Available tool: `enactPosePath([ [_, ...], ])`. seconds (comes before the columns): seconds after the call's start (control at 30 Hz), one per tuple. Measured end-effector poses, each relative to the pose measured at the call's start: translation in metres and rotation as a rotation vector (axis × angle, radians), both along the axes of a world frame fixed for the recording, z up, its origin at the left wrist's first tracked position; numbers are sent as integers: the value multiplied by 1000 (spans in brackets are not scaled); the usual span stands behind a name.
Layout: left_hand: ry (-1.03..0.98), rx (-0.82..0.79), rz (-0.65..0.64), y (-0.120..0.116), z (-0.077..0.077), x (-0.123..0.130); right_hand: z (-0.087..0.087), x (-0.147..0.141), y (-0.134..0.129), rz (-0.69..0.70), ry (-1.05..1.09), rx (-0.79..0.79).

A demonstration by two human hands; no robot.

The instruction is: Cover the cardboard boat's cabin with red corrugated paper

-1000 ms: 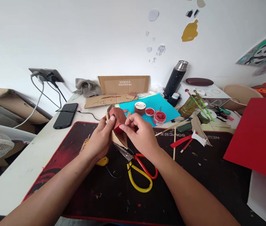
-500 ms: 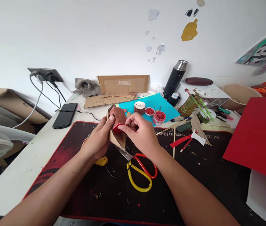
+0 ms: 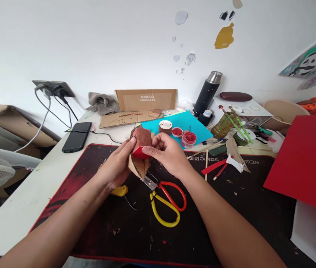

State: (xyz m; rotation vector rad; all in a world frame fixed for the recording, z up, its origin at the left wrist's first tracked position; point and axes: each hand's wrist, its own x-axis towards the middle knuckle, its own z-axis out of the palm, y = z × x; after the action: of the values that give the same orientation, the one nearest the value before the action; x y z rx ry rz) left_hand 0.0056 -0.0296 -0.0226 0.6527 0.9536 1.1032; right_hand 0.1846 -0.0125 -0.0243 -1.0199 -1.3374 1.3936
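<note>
My left hand (image 3: 118,163) grips a small cardboard model (image 3: 139,166) with a brown painted panel and raw corrugated edges. A bright red paper piece (image 3: 140,153) sits against the lower edge of the brown panel. My right hand (image 3: 166,152) pinches at the right end of that red paper, its thumb pressed on it. Below the model lie scissors (image 3: 165,208) with one yellow and one red handle, their blades partly hidden by the cardboard. Near my left wrist rests a yellow object (image 3: 120,191), partly covered by the hand.
On a blue sheet (image 3: 202,130) stand open pots of red paint (image 3: 188,139). A black phone (image 3: 77,137) lies at left. A thermos (image 3: 207,93), a brush jar (image 3: 222,126) and red card (image 3: 304,163) are at right. A dark mat (image 3: 135,238) covers the desk front.
The cardboard model has turned slightly, showing more of its brown panel and red paper. My right hand has shifted a little right, its thumb now flatter along the red paper.
</note>
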Motion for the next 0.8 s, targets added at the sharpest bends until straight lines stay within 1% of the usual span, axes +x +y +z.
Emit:
enactPosePath([
  [0.2, -19, -38, 16, 0, 1, 0, -3, 1, 0, 38, 61, -48],
  [0.37, -22, -64, -31, 0, 4, 0, -5, 0, 0, 39, 110, -83],
  [0.5, -67, -165, -53, 0, 10, 1, -5, -1, 0, 55, 200, -131],
  [0.63, -119, -273, -18, 3, 18, 3, -4, 2, 1, 51, 227, -126],
  [0.8, -150, -265, 12, 5, 21, 3, -6, 2, 2, 74, 233, -114],
])
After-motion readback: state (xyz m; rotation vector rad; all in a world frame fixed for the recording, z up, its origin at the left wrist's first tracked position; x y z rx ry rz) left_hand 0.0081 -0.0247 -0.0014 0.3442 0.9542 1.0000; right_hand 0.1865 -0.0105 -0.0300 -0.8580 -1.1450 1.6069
